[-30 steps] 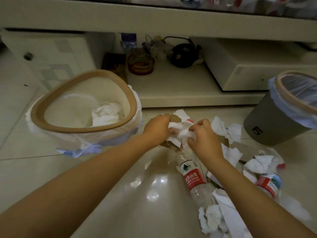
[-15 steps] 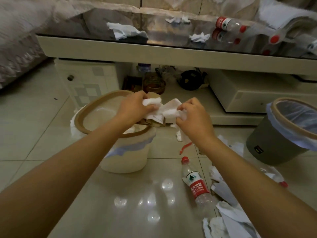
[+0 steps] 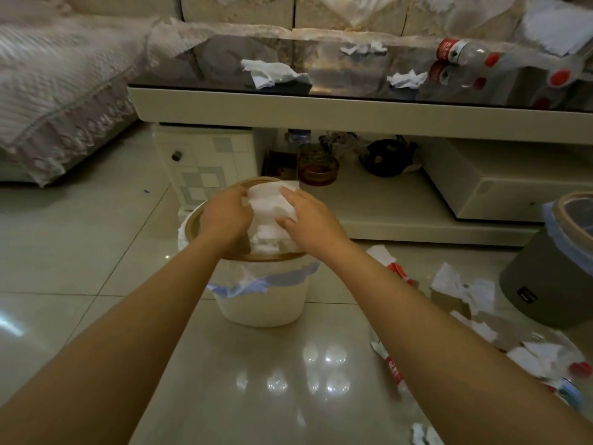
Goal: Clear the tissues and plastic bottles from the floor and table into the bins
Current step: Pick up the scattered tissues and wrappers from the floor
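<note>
White tissues (image 3: 271, 208) sit between both hands above the white bin (image 3: 261, 303); left hand (image 3: 224, 216) grips them, right hand (image 3: 309, 220) presses flat-fingered.

Both hands meet over the white bin (image 3: 263, 303): the left hand (image 3: 224, 216) and right hand (image 3: 309, 220) flank a wad of tissues (image 3: 271, 208) above its brown rim. Right of the bin, loose tissues (image 3: 462, 287) litter the floor beside a grey bin (image 3: 545, 284). Behind the bin, the glass table (image 3: 353, 106) carries tissues and a plastic bottle (image 3: 465, 54).
</note>
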### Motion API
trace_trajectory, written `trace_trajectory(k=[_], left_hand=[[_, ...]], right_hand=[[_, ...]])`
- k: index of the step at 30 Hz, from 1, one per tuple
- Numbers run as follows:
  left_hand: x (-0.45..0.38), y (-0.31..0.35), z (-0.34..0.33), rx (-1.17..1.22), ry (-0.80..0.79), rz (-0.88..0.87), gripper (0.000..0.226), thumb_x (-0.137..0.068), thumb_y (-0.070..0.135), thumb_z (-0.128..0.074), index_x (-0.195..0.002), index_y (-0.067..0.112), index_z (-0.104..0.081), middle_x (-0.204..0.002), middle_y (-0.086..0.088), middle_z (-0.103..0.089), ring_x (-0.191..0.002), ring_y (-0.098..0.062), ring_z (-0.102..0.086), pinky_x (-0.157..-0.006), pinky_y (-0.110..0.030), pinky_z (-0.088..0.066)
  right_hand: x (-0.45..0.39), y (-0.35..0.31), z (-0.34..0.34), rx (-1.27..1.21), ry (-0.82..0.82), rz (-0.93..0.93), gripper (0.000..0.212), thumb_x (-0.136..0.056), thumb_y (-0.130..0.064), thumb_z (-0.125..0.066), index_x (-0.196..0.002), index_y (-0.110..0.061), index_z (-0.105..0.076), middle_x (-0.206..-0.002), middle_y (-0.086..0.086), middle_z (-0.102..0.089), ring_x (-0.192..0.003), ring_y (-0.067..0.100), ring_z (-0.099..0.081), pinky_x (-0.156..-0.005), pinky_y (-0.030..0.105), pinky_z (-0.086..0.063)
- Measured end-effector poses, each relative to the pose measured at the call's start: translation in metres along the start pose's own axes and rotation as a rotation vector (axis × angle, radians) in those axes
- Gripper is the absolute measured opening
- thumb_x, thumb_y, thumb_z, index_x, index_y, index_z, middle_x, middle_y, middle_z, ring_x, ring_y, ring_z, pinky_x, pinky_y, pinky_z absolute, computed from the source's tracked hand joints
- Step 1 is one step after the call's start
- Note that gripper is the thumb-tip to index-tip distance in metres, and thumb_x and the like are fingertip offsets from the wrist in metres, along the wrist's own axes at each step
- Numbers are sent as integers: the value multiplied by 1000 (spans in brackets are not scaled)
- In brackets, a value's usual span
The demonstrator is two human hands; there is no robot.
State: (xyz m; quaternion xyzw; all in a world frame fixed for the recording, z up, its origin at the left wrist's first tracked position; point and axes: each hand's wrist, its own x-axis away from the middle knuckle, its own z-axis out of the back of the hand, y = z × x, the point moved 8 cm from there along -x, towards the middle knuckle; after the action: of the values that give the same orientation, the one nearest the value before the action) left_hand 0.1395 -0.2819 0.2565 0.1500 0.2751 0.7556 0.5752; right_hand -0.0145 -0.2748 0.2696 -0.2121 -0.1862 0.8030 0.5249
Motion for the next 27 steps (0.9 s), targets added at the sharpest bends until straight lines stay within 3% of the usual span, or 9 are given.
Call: trace_trajectory(k=[3, 6, 10, 13, 18, 23, 27], left_hand=[[1, 5, 2, 85, 50, -22, 39, -91, 6, -47, -125, 24, -56, -128, 0, -59, -109, -20, -57, -86, -34, -50], [5, 23, -4, 137, 71, -102, 34, -92, 7, -50, -119, 24, -59, -124, 5, -60, -109, -15, -57, -87, -33, -50], [16, 63, -28, 149, 34, -263, 21, -94, 26, -53, -114, 24, -60, -107, 6, -64, -96, -12, -60, -81, -29, -49], [30, 99, -55, 96, 1, -377, 21, -94, 28, -52, -114, 24, -59, -104, 5, -64, -92, -10, -57, -78, -24, -44], [60, 148, -137, -37, -197, -556, 22, -93, 24, -55, -113, 19, -61, -104, 3, -65, -94, -12, -59, -83, -27, -49], [73, 156, -215, -110, -362, -573, 24, -90, 28, -56, -113, 23, -62, -103, 5, -67, -89, -11, -60, -78, -31, -53], [79, 159, -257, -164, -377, -575, 26, -91, 33, -56, -114, 23, -63, -103, 5, -66, -90, -14, -59, -72, -29, -49]], right_hand=[[8, 8, 0, 107, -21, 20, 59, -96, -31, -51, -148, -30, -24, -157, -1, -22, -142, 22, -24, -108, 41, -34], [23, 21, 7, 275, 6, 50, 58, -96, -30, -50, -147, -30, -25, -157, 1, -22, -143, 24, -22, -111, 42, -28], [48, 46, 19, 328, 107, 74, 49, -93, -28, -52, -141, -23, -39, -147, 4, -40, -134, 24, -37, -106, 39, -35], [70, 76, 25, 331, 126, 22, 42, -91, -26, -54, -132, -20, -48, -132, 2, -50, -119, 20, -48, -93, 34, -41], [108, 137, 31, 400, 120, -114, 39, -86, -23, -60, -124, -18, -55, -119, 4, -56, -102, 24, -55, -76, 32, -40], [140, 189, 35, 437, 73, -249, 38, -88, -24, -54, -125, -19, -52, -122, 2, -52, -106, 23, -52, -80, 36, -45], [161, 229, 33, 431, 65, -328, 39, -86, -22, -57, -125, -20, -52, -122, 1, -53, -102, 21, -54, -81, 34, -46]])
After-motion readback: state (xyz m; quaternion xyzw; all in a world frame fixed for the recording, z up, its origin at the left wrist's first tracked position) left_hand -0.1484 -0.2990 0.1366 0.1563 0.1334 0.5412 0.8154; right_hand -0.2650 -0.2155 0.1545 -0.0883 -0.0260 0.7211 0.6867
